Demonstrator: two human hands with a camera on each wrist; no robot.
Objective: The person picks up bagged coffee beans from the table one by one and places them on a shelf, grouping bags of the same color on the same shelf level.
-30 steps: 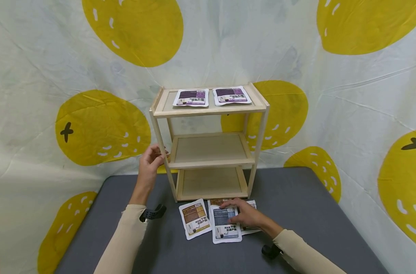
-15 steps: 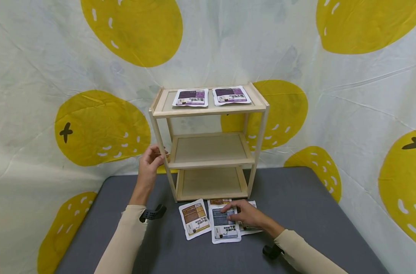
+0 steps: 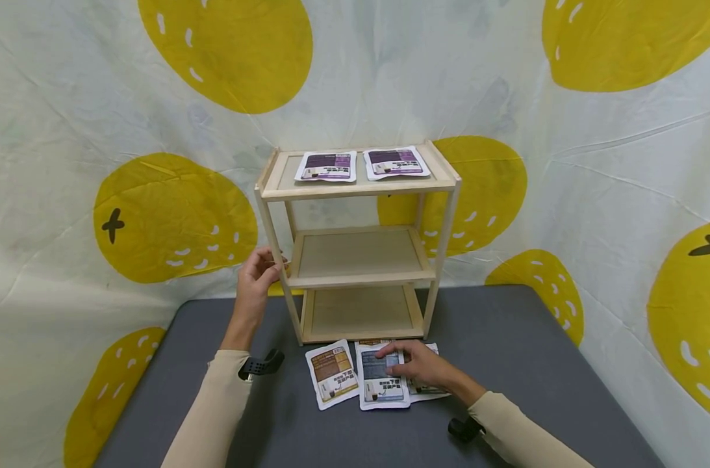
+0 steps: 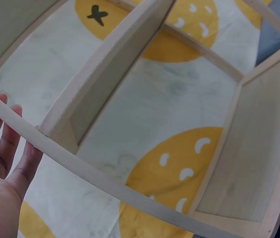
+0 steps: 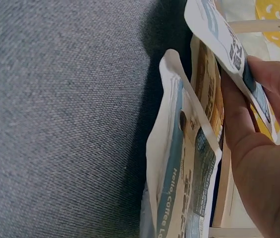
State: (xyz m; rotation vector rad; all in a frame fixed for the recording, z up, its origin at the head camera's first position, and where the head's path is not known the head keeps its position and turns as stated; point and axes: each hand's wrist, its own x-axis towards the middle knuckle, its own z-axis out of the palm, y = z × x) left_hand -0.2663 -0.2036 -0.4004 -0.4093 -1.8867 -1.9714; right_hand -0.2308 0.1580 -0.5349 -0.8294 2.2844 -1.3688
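My left hand [image 3: 255, 279] grips the left front post of a three-tier wooden shelf [image 3: 360, 283], beside its middle tier. In the left wrist view, the fingers [image 4: 26, 166] reach behind the post. My right hand [image 3: 421, 365] pinches a blue-labelled coffee pouch [image 3: 384, 390] by its right side, in front of the shelf. The right wrist view shows this pouch [image 5: 224, 42] tilted and raised apart from the other pouches, thumb and fingers on opposite faces. An orange-brown pouch [image 3: 332, 377] lies to its left. Another blue-labelled pouch [image 3: 429, 392] lies partly under my right hand.
Two purple-labelled pouches [image 3: 327, 168] lie side by side on the top tier. Another orange-brown pouch [image 3: 371, 342] shows behind the held one, mostly hidden. A grey table [image 3: 507, 364] bears everything, with a fruit-patterned cloth [image 3: 594, 182] behind and beside it.
The blue-labelled coffee pouch in my right hand has shifted slightly toward the shelf, its lower edge higher in view. My left hand stays on the post.
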